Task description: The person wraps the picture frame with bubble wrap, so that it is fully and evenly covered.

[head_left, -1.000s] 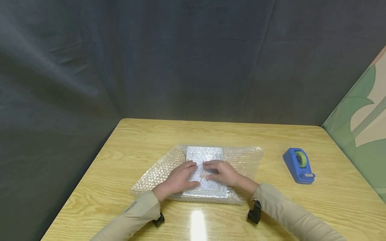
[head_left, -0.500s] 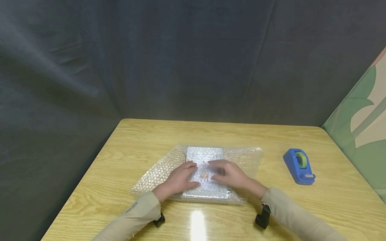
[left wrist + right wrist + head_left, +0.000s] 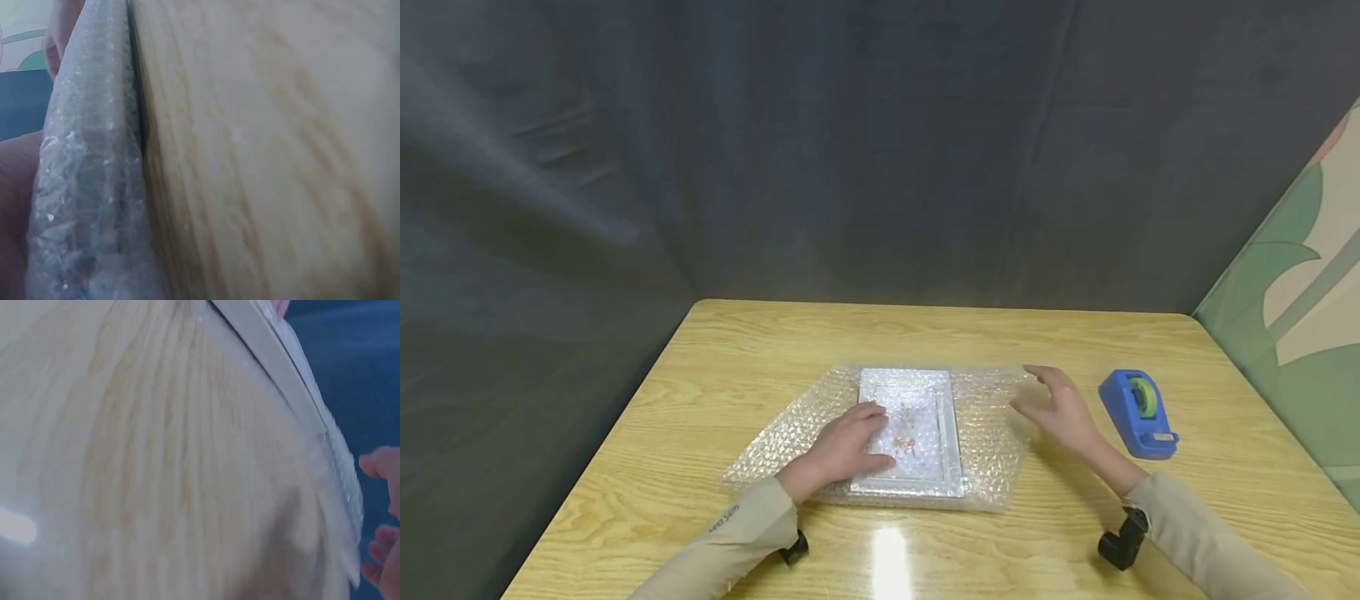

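A silvery picture frame (image 3: 925, 479) lies on the table under a sheet of clear bubble wrap (image 3: 992, 433), which spreads out past it on both sides. My left hand (image 3: 842, 446) rests on the frame's left part, fingers extended over the wrap. At the sheet's right edge hovers my right hand (image 3: 1060, 412), thumb and fingers spread apart with nothing between them. The right wrist view shows that hand's thumb (image 3: 381, 464) just off the edge of the wrap. Side-on in the left wrist view, the bubble wrap (image 3: 87, 187) covers the frame's near side.
A blue tape dispenser (image 3: 1138, 415) with a green-yellow roll stands to the right of the right hand. The wooden table (image 3: 760, 342) ends at a dark curtain (image 3: 880, 167) behind and on the left. A patterned panel (image 3: 1300, 333) borders its right side.
My right hand has moved from the frame's middle rightward to the outer edge of the bubble wrap. The left hand stays on the frame.
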`<move>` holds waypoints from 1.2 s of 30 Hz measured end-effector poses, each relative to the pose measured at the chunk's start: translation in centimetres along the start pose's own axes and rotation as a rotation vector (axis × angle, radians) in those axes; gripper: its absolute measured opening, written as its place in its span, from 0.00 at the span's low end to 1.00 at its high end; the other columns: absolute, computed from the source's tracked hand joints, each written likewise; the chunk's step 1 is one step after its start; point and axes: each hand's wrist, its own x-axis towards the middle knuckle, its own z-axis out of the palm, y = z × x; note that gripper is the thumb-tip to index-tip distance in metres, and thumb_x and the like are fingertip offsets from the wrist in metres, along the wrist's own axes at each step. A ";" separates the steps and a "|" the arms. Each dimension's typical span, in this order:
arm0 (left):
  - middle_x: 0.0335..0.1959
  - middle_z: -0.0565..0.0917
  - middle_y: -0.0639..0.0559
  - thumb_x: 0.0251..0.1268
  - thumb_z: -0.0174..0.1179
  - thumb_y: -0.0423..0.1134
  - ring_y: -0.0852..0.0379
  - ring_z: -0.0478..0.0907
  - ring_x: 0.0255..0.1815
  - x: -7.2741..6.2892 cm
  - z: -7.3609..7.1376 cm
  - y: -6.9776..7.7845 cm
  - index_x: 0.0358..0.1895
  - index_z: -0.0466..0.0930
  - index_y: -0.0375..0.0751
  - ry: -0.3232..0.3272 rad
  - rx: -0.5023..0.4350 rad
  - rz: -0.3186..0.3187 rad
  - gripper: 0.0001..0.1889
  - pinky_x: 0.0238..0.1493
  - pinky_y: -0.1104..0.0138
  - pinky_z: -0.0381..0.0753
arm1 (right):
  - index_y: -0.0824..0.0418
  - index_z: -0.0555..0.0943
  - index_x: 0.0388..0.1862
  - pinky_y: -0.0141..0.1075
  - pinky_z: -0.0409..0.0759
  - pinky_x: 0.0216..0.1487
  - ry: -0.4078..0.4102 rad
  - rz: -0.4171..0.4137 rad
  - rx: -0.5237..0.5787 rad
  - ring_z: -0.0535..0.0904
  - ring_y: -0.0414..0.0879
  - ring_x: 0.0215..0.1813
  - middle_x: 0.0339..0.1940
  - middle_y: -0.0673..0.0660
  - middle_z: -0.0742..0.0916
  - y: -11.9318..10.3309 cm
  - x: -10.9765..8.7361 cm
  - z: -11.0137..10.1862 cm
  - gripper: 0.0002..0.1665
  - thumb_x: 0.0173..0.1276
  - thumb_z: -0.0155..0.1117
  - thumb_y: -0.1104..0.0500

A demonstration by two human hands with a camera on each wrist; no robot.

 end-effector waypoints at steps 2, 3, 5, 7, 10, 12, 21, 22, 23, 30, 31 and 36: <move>0.65 0.66 0.48 0.52 0.59 0.58 0.49 0.58 0.67 0.0 0.0 0.1 0.60 0.69 0.38 0.003 0.002 -0.001 0.35 0.63 0.55 0.64 | 0.76 0.64 0.59 0.59 0.70 0.49 0.024 0.065 0.015 0.66 0.68 0.54 0.56 0.75 0.69 0.5 -0.5 -0.3 0.35 0.58 0.65 0.60; 0.64 0.66 0.48 0.52 0.59 0.58 0.49 0.58 0.67 0.0 -0.1 0.1 0.59 0.70 0.38 0.006 0.003 0.001 0.35 0.63 0.55 0.64 | 0.77 0.63 0.60 0.59 0.71 0.49 0.037 0.090 0.018 0.67 0.69 0.53 0.56 0.76 0.68 0.7 -0.7 -0.3 0.36 0.57 0.65 0.60; 0.63 0.67 0.48 0.52 0.59 0.58 0.49 0.59 0.66 0.0 -0.1 0.2 0.58 0.71 0.38 0.012 0.012 0.004 0.35 0.62 0.55 0.65 | 0.79 0.60 0.61 0.59 0.72 0.49 0.045 0.131 0.040 0.66 0.71 0.53 0.57 0.78 0.66 0.9 -1.2 -0.4 0.38 0.58 0.64 0.61; 0.62 0.69 0.48 0.51 0.60 0.58 0.50 0.61 0.65 0.0 -0.1 0.3 0.57 0.72 0.38 0.022 0.025 0.010 0.34 0.61 0.56 0.67 | 0.80 0.57 0.62 0.59 0.71 0.50 0.046 0.166 0.077 0.65 0.72 0.54 0.58 0.79 0.65 0.9 -1.5 -0.4 0.40 0.58 0.64 0.61; 0.60 0.71 0.48 0.51 0.60 0.57 0.50 0.63 0.64 0.0 -0.1 0.3 0.56 0.73 0.38 0.030 0.044 0.012 0.33 0.61 0.57 0.68 | 0.80 0.52 0.65 0.57 0.71 0.53 0.025 0.240 0.145 0.65 0.72 0.56 0.60 0.79 0.63 0.7 -1.8 -0.4 0.44 0.60 0.63 0.60; 0.60 0.71 0.48 0.51 0.60 0.57 0.51 0.63 0.63 -0.1 -0.2 0.4 0.56 0.73 0.38 0.035 0.050 0.010 0.33 0.60 0.58 0.68 | 0.79 0.48 0.66 0.54 0.72 0.54 0.011 0.299 0.188 0.66 0.70 0.57 0.61 0.78 0.63 0.5 -1.9 -0.4 0.45 0.62 0.61 0.59; 0.60 0.71 0.48 0.51 0.60 0.57 0.50 0.63 0.63 -0.1 -0.1 0.5 0.55 0.73 0.38 0.046 0.054 0.020 0.32 0.60 0.58 0.68 | 0.77 0.41 0.68 0.17 0.73 0.41 0.006 0.473 0.416 0.74 0.47 0.54 0.62 0.76 0.63 -0.2 -2.6 0.3 0.43 0.66 0.54 0.63; 0.60 0.71 0.48 0.51 0.61 0.57 0.50 0.63 0.63 -0.1 -0.2 0.5 0.55 0.73 0.38 0.046 0.053 0.019 0.32 0.60 0.58 0.68 | 0.76 0.41 0.68 0.16 0.72 0.40 0.011 0.481 0.443 0.75 0.40 0.51 0.62 0.76 0.63 -0.4 -2.7 0.5 0.43 0.66 0.54 0.64; 0.60 0.71 0.48 0.51 0.60 0.57 0.50 0.63 0.63 -0.2 -0.2 0.5 0.55 0.73 0.38 0.045 0.053 0.019 0.32 0.60 0.58 0.68 | 0.76 0.41 0.68 0.16 0.72 0.38 0.018 0.487 0.470 0.74 0.33 0.47 0.62 0.75 0.63 -0.5 -2.7 0.7 0.42 0.66 0.53 0.65; 0.61 0.70 0.48 0.52 0.60 0.57 0.50 0.62 0.64 -0.2 -0.2 0.6 0.56 0.72 0.37 0.036 0.049 0.012 0.33 0.62 0.58 0.66 | 0.72 0.42 0.70 0.15 0.72 0.38 0.079 0.510 0.580 0.70 0.20 0.35 0.63 0.73 0.65 -1.4 -3.0 1.7 0.42 0.65 0.53 0.67; 0.61 0.70 0.48 0.52 0.60 0.57 0.50 0.62 0.64 -0.2 -0.2 0.6 0.56 0.72 0.37 0.034 0.049 0.011 0.33 0.62 0.57 0.66 | 0.72 0.43 0.70 0.16 0.72 0.38 0.084 0.505 0.581 0.71 0.20 0.35 0.62 0.73 0.65 -1.4 -3.0 1.7 0.42 0.65 0.53 0.67; 0.61 0.70 0.48 0.52 0.60 0.57 0.50 0.62 0.64 0.0 -0.2 0.5 0.56 0.73 0.38 0.029 0.057 0.021 0.32 0.61 0.58 0.67 | 0.70 0.46 0.70 0.20 0.76 0.33 0.108 0.413 0.608 0.75 0.26 0.34 0.60 0.73 0.67 -1.8 -3.0 1.9 0.38 0.63 0.47 0.74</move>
